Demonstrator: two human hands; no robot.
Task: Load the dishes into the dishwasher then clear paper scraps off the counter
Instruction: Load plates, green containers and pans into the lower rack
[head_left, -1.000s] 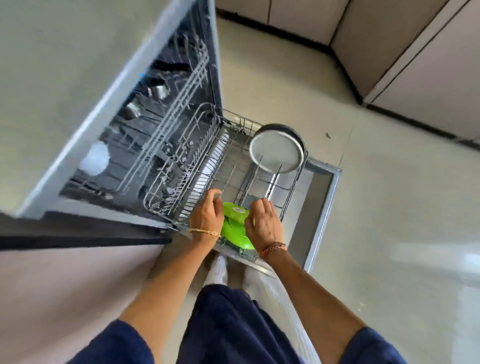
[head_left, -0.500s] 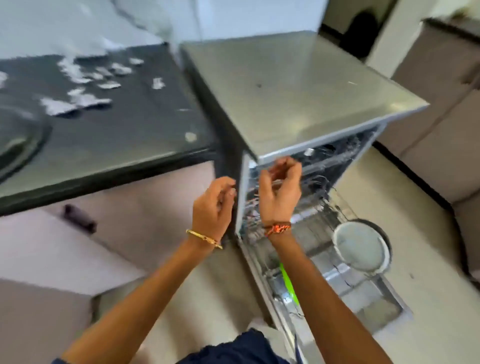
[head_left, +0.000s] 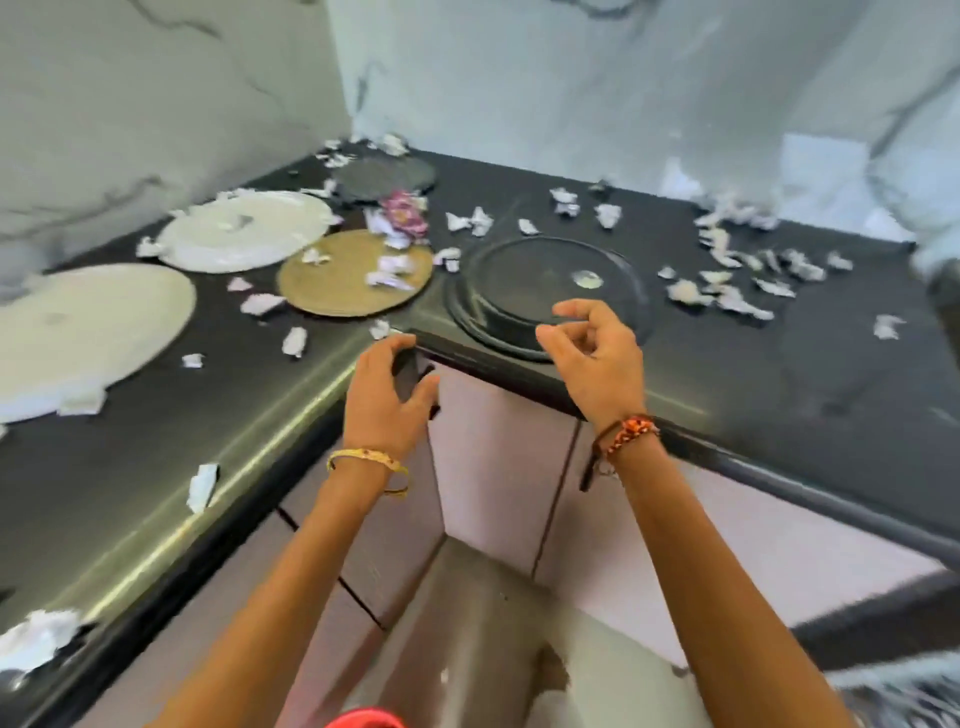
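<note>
While both hands (head_left: 493, 379) hover loosely curled and empty, the round black plate (head_left: 545, 296) lies flat among white paper scraps (head_left: 727, 296).

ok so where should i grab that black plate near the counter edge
Take the black plate by its near rim, coming from the counter's front edge. It lies flat, and that rim appears to reach or slightly overhang the edge just ahead of the right hand, so fingers could probably slip under there with the thumb on top. Both hands look empty, so the left hand could steady it.
</note>
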